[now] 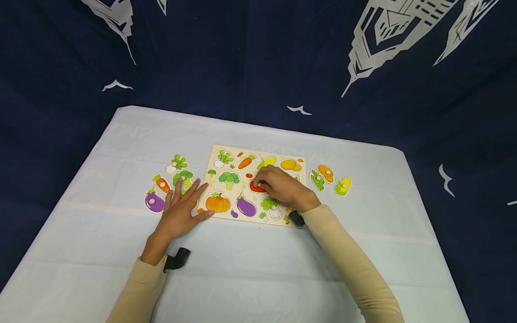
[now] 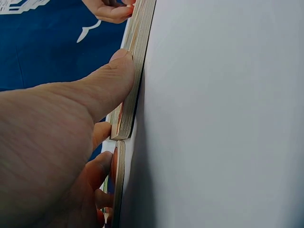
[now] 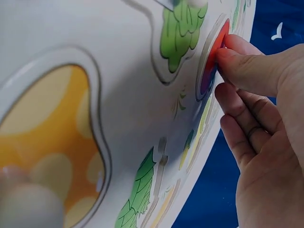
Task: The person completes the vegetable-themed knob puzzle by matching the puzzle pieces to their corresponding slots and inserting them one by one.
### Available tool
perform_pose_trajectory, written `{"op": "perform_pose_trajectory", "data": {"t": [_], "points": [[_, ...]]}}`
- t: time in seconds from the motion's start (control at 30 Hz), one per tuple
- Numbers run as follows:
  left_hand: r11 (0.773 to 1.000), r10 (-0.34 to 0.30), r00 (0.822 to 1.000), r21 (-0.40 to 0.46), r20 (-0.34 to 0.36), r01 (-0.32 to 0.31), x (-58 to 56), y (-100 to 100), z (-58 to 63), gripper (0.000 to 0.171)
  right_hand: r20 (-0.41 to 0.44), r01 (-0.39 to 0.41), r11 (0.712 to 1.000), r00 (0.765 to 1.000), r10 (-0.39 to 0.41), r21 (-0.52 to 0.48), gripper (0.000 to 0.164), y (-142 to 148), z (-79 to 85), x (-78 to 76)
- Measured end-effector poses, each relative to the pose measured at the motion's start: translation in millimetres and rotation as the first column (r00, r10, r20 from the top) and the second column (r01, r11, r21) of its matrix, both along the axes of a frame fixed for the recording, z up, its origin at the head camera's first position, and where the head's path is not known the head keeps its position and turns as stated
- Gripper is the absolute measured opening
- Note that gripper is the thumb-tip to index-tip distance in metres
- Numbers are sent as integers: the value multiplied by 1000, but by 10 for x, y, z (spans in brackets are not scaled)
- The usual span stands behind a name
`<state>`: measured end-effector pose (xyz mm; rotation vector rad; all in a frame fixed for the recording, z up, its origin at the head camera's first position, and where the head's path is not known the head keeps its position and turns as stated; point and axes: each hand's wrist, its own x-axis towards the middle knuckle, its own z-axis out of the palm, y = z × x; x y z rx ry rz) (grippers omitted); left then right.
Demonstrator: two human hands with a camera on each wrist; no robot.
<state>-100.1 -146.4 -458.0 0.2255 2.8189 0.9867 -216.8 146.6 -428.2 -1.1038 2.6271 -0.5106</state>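
Observation:
A wooden vegetable puzzle board (image 1: pixel 242 216) lies on the white-covered table. Over its middle, my right hand (image 1: pixel 282 186) pinches the red tomato piece (image 1: pixel 256 187) between thumb and index finger. The right wrist view shows the tomato (image 3: pixel 214 59) at its outlined place, the other fingers curved below it. My left hand (image 1: pixel 178 216) is spread at the board's left edge, its thumb pressing on the near left corner. Its other fingers reach over loose pieces, among them a broccoli (image 1: pixel 183 176), and partly hide them. In the left wrist view the thumb (image 2: pixel 107 83) lies along the board's side.
Left of the board are loose knobbed pieces: an eggplant (image 1: pixel 155 202), a carrot (image 1: pixel 161 184) and a radish (image 1: pixel 176 164). To the right lie a leafy green (image 1: pixel 317 179), a potato (image 1: pixel 326 173) and a corn (image 1: pixel 343 186). A dark blue curtain (image 1: pixel 226 67) hangs behind the table.

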Motion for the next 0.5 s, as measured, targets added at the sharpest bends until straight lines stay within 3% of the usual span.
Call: {"op": "perform_pose_trajectory", "data": {"t": [0.5], "points": [[1000,0,1000,-26,29,1,-7,-11,-35,82,-37,13,1000,999,-13,15,13,-9,-2,27]]}}
